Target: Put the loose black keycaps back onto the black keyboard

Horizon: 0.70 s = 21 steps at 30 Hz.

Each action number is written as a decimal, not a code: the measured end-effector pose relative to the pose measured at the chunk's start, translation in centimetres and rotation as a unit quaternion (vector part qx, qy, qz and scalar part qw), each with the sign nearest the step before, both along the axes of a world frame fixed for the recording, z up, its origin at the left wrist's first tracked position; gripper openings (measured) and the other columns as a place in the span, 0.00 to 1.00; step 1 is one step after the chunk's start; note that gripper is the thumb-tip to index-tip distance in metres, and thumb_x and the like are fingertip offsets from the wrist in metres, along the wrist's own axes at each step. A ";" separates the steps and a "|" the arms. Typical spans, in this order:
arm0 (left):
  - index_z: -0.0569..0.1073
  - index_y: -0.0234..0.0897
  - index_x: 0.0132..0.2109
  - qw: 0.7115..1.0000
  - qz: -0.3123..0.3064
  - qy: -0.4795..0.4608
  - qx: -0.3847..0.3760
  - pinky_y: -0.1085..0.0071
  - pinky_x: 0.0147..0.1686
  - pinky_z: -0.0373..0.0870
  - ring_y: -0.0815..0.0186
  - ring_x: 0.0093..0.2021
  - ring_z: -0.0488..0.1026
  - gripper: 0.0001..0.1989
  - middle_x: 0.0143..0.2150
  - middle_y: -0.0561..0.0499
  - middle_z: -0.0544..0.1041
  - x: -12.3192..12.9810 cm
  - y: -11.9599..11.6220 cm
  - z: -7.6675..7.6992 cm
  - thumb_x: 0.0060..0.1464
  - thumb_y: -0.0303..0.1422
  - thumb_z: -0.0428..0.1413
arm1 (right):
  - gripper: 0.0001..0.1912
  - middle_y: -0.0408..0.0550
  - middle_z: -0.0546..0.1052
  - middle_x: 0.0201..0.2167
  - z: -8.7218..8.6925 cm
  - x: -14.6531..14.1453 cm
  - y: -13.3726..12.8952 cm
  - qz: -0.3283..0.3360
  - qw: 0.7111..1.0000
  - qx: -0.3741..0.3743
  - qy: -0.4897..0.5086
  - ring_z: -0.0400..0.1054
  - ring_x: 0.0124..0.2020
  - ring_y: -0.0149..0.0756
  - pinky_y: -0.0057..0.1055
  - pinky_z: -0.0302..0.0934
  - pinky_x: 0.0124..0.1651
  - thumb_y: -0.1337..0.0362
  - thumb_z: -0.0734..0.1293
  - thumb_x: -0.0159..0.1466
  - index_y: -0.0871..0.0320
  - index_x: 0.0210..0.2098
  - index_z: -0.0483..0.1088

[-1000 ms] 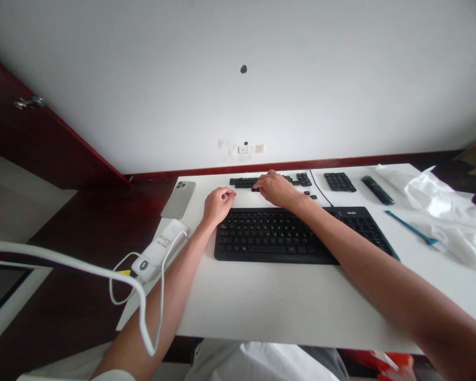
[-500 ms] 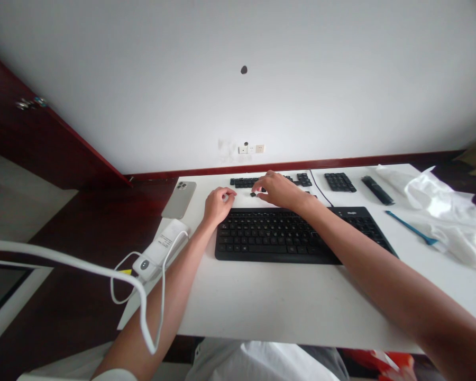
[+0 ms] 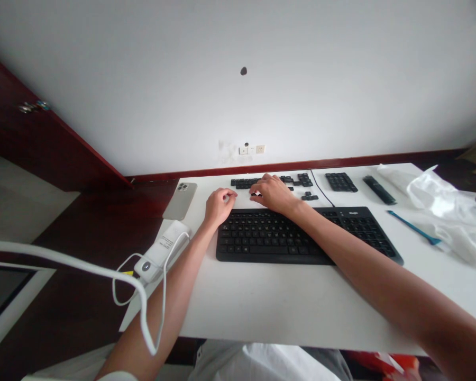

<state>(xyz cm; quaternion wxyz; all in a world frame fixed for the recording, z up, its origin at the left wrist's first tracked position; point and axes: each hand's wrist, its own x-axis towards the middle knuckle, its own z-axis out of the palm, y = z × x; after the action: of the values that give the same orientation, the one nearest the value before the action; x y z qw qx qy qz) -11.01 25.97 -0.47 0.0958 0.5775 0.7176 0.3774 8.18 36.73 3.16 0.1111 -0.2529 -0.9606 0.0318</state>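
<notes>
A black keyboard [image 3: 277, 233] lies across the white table, with bare switches or keys too small to tell apart. Beyond its upper left corner rests my left hand [image 3: 219, 205], thumb and forefinger curled together; whatever is between the tips, if anything, is too small to see. My right hand [image 3: 273, 193] reaches over the keyboard to the loose black keycaps [image 3: 244, 183] laid in rows behind it. Its thumb and fingers close around one small black keycap [image 3: 255, 194], partly hidden by the fingertips. More keycaps [image 3: 309, 196] sit right of that hand.
Another keycap block [image 3: 341, 182] and a black oblong object [image 3: 380, 190] lie at the right. Near them are a blue tool [image 3: 414, 227] and crumpled white plastic [image 3: 440, 196]. A phone [image 3: 180, 201] and a white power strip [image 3: 164, 248] with its cable line the left edge.
My right hand has shifted slightly left, its fingers closing over the small keycap that lay between them. More keycaps show to its right. My left hand stays put.
</notes>
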 end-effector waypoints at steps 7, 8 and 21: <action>0.81 0.41 0.38 1.000 0.000 0.005 -0.003 0.68 0.45 0.70 0.64 0.38 0.74 0.09 0.40 0.51 0.82 -0.1 0.0 -0.1 0.59 0.27 0.56 | 0.13 0.52 0.84 0.45 1.1 0.1 0.2 0.055 0.995 -0.073 0.048 0.75 0.48 0.45 0.37 0.64 0.52 0.72 0.67 0.65 0.58 0.45 0.82; 0.81 0.41 0.38 1.000 0.001 0.006 -0.004 0.68 0.44 0.70 0.63 0.38 0.74 0.09 0.40 0.51 0.82 -0.1 0.0 -0.1 0.60 0.28 0.56 | 0.14 0.51 0.84 0.45 1.6 0.3 0.3 0.065 0.991 -0.104 0.061 0.76 0.45 0.43 0.35 0.66 0.50 0.73 0.66 0.65 0.58 0.45 0.82; 0.80 0.42 0.40 1.000 0.002 0.008 -0.001 0.67 0.47 0.71 0.63 0.40 0.74 0.08 0.43 0.51 0.82 -0.2 -0.2 -0.5 0.62 0.30 0.55 | 0.16 0.47 0.85 0.41 8.2 3.6 -0.1 0.102 0.900 -0.413 0.095 0.80 0.45 0.42 0.37 0.74 0.51 0.57 0.75 0.58 0.56 0.45 0.82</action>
<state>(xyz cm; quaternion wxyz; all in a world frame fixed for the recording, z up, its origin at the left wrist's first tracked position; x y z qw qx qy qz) -11.25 25.81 -0.93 0.0902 0.5789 0.7197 0.3724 11.77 36.62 11.38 0.0837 -0.1722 -0.8666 0.4609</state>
